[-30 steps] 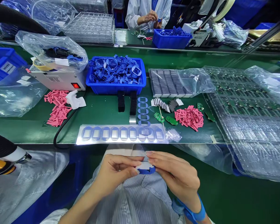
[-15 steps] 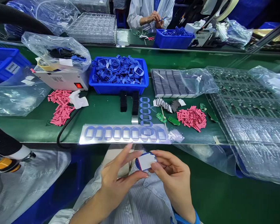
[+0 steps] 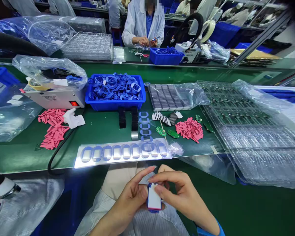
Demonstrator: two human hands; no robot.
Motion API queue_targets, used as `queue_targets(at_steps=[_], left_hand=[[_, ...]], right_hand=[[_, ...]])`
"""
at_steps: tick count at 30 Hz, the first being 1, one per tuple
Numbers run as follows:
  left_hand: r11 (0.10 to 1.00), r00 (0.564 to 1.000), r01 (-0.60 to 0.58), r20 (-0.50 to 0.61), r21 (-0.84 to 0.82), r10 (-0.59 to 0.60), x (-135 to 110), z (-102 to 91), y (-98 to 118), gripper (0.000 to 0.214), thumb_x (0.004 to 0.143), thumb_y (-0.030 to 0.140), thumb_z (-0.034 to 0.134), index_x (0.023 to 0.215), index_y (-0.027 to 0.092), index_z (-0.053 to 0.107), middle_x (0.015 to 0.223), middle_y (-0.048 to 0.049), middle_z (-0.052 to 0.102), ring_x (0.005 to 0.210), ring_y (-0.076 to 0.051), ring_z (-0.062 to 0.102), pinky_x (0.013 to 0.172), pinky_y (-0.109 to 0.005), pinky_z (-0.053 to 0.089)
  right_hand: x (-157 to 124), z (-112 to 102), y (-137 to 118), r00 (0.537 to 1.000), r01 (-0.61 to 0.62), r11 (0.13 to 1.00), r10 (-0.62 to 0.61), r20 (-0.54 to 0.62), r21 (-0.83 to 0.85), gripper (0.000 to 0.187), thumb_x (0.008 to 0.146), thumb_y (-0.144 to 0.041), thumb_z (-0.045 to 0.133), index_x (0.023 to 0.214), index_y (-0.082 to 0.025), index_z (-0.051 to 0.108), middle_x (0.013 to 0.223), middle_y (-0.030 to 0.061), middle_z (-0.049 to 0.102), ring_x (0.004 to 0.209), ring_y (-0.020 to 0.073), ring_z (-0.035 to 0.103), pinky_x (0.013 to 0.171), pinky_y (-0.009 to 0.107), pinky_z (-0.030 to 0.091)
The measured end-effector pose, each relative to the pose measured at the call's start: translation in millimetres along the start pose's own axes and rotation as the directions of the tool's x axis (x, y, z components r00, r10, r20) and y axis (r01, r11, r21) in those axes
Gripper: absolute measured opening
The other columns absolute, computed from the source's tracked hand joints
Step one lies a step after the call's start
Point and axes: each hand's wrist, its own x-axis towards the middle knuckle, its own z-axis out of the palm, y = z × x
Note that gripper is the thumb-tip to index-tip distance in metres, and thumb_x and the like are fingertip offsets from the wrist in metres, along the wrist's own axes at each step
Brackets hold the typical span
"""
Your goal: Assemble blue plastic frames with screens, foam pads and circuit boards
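Over my lap (image 3: 147, 226), my left hand (image 3: 131, 198) grasps a blue case (image 3: 154, 200) by its side, seemingly to steady it, while my right hand (image 3: 178, 190) pinches its upper end, white face up, probably so I can see it. Beyond my hands, a sheet (image 3: 118, 160) of blue rings (image 3: 107, 147) lies along the green desk's (image 3: 100, 127) near edge, likely for easy reach; farther out are 2 pink heaps (image 3: 189, 129) and a blue bin (image 3: 115, 105). Opposite me is a person (image 3: 136, 28) in a white coat.
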Motion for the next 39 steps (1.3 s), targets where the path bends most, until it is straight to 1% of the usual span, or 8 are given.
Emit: queue_targets(at_steps=[2, 4, 8, 12, 19, 25, 30, 39], left_hand=[[0.999, 1.000, 0.008, 0.011, -0.034, -0.008, 1, 1.6, 1, 0.054, 0.065, 0.044, 0.078, 0.117, 0.032, 0.065, 0.083, -0.0009, 0.076, 0.065, -0.013, 0.071, 0.064, -0.022, 0.053], [0.998, 1.000, 0.024, -0.001, -0.066, -0.024, -1, 2.8, 3, 0.052, 0.064, 0.043, 0.079, 0.113, 0.029, 0.068, 0.080, -0.0018, 0.076, 0.067, -0.013, 0.072, 0.063, -0.020, 0.052], [0.990, 0.990, 0.073, -0.113, -0.118, -0.087, -7, 6.2, 9, 0.044, 0.061, 0.039, 0.082, 0.101, 0.023, 0.074, 0.080, -0.0023, 0.076, 0.073, -0.013, 0.072, 0.059, -0.016, 0.052], [0.986, 0.979, 0.088, -0.171, -0.143, -0.112, -10, 9.1, 11, 0.034, 0.058, 0.035, 0.084, 0.087, 0.018, 0.078, 0.078, -0.0025, 0.077, 0.071, -0.014, 0.072, 0.061, -0.016, 0.054], [0.983, 0.978, 0.045, -0.191, -0.177, -0.079, -12, -1.9, 7, 0.038, 0.056, 0.034, 0.086, 0.088, 0.016, 0.077, 0.077, -0.0042, 0.077, 0.069, -0.014, 0.072, 0.058, -0.016, 0.055], [0.981, 0.984, 0.050, -0.158, -0.186, -0.080, -13, -12.6, 3, 0.034, 0.063, 0.032, 0.082, 0.092, 0.015, 0.076, 0.082, -0.0063, 0.076, 0.074, -0.015, 0.072, 0.062, -0.018, 0.054], [0.982, 0.986, 0.058, -0.143, -0.179, -0.084, -12, -16.5, -2, 0.028, 0.071, 0.032, 0.077, 0.094, 0.016, 0.075, 0.087, -0.0077, 0.075, 0.078, -0.017, 0.070, 0.066, -0.021, 0.053], [0.988, 0.989, 0.030, -0.135, -0.154, -0.051, -15, -13.2, -1, 0.031, 0.071, 0.035, 0.077, 0.097, 0.017, 0.075, 0.086, -0.0057, 0.075, 0.080, -0.016, 0.070, 0.067, -0.020, 0.053]], right_hand=[[2, -3, 2, 0.997, 0.057, 0.997, -0.054, 0.051, -0.055, 0.022, 0.083, -0.037, 0.061, 0.086, -0.021, 0.075, 0.066, 0.0021, 0.060, 0.056, 0.0105, 0.054, 0.048, 0.021, 0.046], [9, -13, 8, 0.995, 0.103, 0.959, -0.098, 0.032, -0.263, 0.030, 0.085, -0.046, 0.057, 0.088, -0.021, 0.074, 0.071, 0.0029, 0.067, 0.058, 0.0113, 0.057, 0.051, 0.022, 0.049], [42, -51, 29, 0.954, -0.123, 0.697, -0.114, -0.279, -0.707, 0.029, 0.091, -0.039, 0.049, 0.099, -0.018, 0.069, 0.096, 0.0083, 0.072, 0.071, 0.0163, 0.065, 0.062, 0.028, 0.053], [80, -81, 46, 0.929, -0.284, 0.473, -0.081, -0.362, -0.834, 0.027, 0.083, -0.022, 0.058, 0.108, -0.017, 0.066, 0.105, 0.0125, 0.070, 0.092, 0.0254, 0.066, 0.072, 0.034, 0.050], [100, -76, 42, 0.957, -0.291, 0.205, 0.056, -0.286, -0.934, 0.023, 0.083, -0.018, 0.056, 0.104, -0.017, 0.066, 0.093, 0.0116, 0.072, 0.087, 0.0244, 0.068, 0.061, 0.026, 0.042], [96, -80, 37, 0.974, -0.220, 0.191, 0.097, -0.205, -0.957, 0.031, 0.083, -0.018, 0.054, 0.113, -0.019, 0.061, 0.106, 0.0092, 0.070, 0.095, 0.0234, 0.066, 0.061, 0.026, 0.043], [96, -90, 39, 0.981, -0.184, 0.219, 0.103, -0.165, -0.958, 0.024, 0.080, -0.018, 0.058, 0.103, -0.019, 0.064, 0.101, 0.0084, 0.069, 0.090, 0.0223, 0.066, 0.060, 0.026, 0.043], [104, -104, 48, 0.986, -0.161, 0.384, 0.029, -0.162, -0.909, 0.013, 0.070, -0.019, 0.064, 0.082, -0.018, 0.065, 0.084, 0.0040, 0.068, 0.075, 0.0184, 0.064, 0.056, 0.024, 0.039]])
